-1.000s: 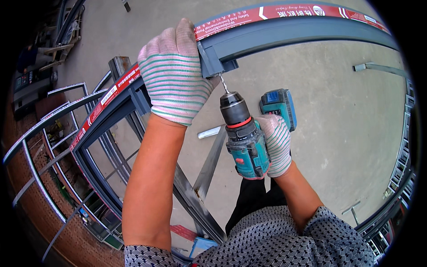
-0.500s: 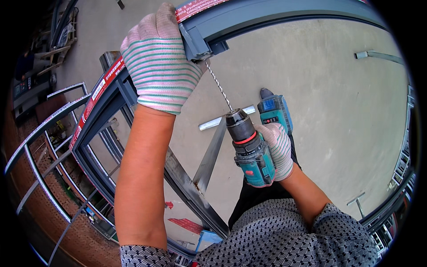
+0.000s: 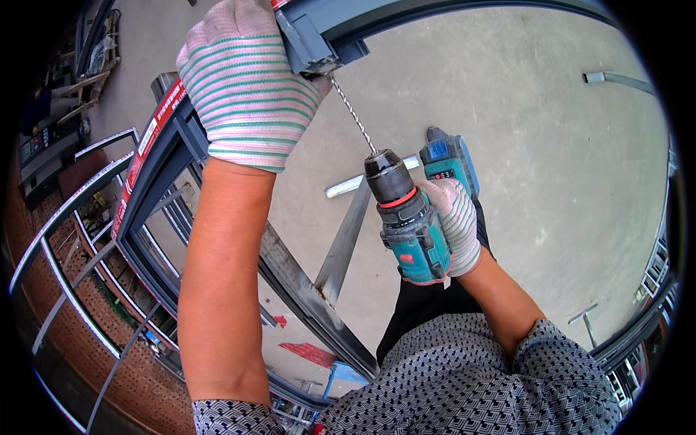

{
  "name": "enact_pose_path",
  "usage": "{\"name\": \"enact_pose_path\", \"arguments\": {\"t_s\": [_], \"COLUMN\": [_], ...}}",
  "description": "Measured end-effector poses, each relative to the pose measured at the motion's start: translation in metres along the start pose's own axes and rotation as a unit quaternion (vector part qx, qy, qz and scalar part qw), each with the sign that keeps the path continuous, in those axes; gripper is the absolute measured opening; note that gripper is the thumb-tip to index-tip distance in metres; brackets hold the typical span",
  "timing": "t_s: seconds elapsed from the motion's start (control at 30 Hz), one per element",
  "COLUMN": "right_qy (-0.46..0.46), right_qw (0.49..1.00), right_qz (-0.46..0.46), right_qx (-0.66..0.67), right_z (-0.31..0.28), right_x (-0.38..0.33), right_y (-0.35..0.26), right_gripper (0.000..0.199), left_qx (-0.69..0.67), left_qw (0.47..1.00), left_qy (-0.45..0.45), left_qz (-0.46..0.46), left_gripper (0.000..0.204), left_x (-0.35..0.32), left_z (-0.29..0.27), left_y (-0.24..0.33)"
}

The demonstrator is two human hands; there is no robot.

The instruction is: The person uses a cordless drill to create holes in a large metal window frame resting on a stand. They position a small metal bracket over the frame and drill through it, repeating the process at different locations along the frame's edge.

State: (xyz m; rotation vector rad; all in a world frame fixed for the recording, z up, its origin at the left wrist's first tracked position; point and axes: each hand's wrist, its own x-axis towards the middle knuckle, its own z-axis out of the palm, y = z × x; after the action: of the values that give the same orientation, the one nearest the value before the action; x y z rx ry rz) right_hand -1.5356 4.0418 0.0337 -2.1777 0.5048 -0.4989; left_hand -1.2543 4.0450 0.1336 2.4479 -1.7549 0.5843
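Note:
In a striped knit glove, my left hand [image 3: 250,87] is closed round the cut end of a dark grey metal frame bar [image 3: 312,45] at the top of the picture. My right hand [image 3: 458,226], gloved the same way, grips a teal and black cordless drill [image 3: 417,250] by its handle. The long twist drill bit [image 3: 352,114] slants up and away to the bar's end. Its tip is at the underside of that end, beside my left palm; whether it is inside a hole I cannot tell. The drill's battery [image 3: 451,158] points to the far right.
Left of my left arm stands a dark grey frame corner [image 3: 134,232] with red tape. A steel stand leg with a flat foot [image 3: 337,187] rests on the floor between my arms. Metal racks [image 3: 76,319] fill the left side; another metal bar [image 3: 620,81] juts in at far right.
The view has shifted slightly, so both hands, the drill and the bar sit higher in the picture. Both grips are the same, and the bit tip stays at the bar's end.

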Motion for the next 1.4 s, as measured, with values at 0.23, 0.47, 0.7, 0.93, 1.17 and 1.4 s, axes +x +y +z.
{"name": "enact_pose_path", "arguments": {"t_s": [0.23, 0.47, 0.7, 0.93, 1.17, 1.4], "right_qy": [-0.013, -0.007, -0.011, -0.006, -0.005, -0.011], "right_qw": [1.000, 1.000, 0.998, 0.996, 0.998, 0.996], "right_qz": [0.002, 0.011, 0.066, 0.070, 0.055, 0.065], "right_qx": [0.007, 0.022, 0.013, 0.053, 0.040, 0.056], "right_z": [0.000, -0.002, -0.001, -0.001, 0.012, 0.021], "right_x": [0.001, 0.006, 0.012, 0.025, 0.037, 0.044], "right_y": [0.000, -0.006, -0.007, -0.013, -0.005, 0.002], "right_gripper": [0.074, 0.074, 0.036, 0.037, 0.041, 0.044], "left_qx": [0.010, -0.006, -0.018, -0.015, 0.005, -0.009], "left_qw": [0.999, 0.998, 1.000, 0.999, 1.000, 1.000], "left_qy": [0.023, 0.054, 0.008, -0.033, 0.005, -0.004], "left_qz": [0.021, 0.037, 0.012, -0.023, 0.005, -0.002], "left_gripper": [0.095, 0.095, 0.098, 0.100, 0.099, 0.100], "left_x": [0.000, 0.002, 0.005, 0.008, 0.005, 0.007], "left_z": [0.004, 0.008, 0.014, 0.003, 0.003, 0.002], "left_y": [-0.001, 0.000, 0.001, 0.004, -0.004, -0.003]}}
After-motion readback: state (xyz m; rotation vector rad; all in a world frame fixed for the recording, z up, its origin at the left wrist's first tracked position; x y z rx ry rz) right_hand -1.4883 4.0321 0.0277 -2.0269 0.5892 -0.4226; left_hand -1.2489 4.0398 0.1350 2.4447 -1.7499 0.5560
